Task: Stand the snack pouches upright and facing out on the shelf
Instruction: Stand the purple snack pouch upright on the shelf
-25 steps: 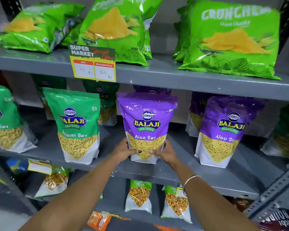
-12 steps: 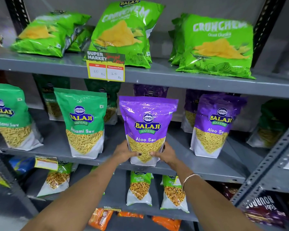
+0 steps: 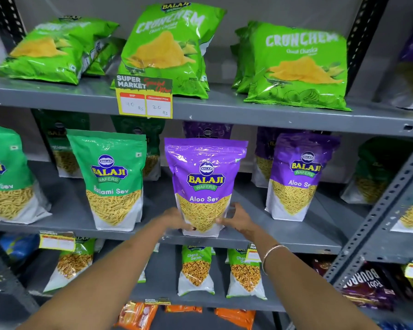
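A purple Aloo Sev pouch (image 3: 205,177) stands upright, label facing out, at the front edge of the grey middle shelf (image 3: 284,239). My left hand (image 3: 174,220) grips its lower left corner and my right hand (image 3: 236,219) its lower right corner. A second purple Aloo Sev pouch (image 3: 298,175) stands upright to the right. Two green Ratlami Sev pouches (image 3: 112,177) (image 3: 5,175) stand upright to the left. More pouches sit behind them in shadow.
Green Crunchem chip bags (image 3: 298,65) lie on the top shelf, behind a yellow price tag (image 3: 144,98). Small Chana Garam pouches (image 3: 196,270) stand on the lower shelf. A perforated grey upright (image 3: 386,210) slants at the right.
The view has shifted slightly so the shelves sit further right and lower. Both hands stay on the base of the purple pouch, which remains upright in the same spot.
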Motion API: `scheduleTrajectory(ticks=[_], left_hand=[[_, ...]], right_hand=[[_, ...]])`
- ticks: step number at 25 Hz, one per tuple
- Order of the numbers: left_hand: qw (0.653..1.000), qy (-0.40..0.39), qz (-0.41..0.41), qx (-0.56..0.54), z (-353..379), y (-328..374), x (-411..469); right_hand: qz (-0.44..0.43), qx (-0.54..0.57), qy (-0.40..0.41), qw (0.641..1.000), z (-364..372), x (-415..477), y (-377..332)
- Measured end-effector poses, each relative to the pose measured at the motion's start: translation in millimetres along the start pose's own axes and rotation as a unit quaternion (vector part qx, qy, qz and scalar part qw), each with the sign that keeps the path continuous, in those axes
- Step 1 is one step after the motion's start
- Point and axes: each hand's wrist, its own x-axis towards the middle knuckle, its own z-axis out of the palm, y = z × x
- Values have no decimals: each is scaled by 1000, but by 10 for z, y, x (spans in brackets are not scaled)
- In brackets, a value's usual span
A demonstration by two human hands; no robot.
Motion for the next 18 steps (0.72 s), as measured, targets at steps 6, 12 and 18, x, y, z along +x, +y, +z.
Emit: scheduleTrajectory(ticks=[6,12,18], left_hand=[[950,-292,-48,95,86,506,-87],[982,-123,130,-61,839,1257,225],[960,16,145,-241,1445,1931,867]], right_hand=[[54,-109,127,984,-792,-193,222],[82,-108,193,972,-1886,-229,658],[12,74,81,994,-2471,177,871]])
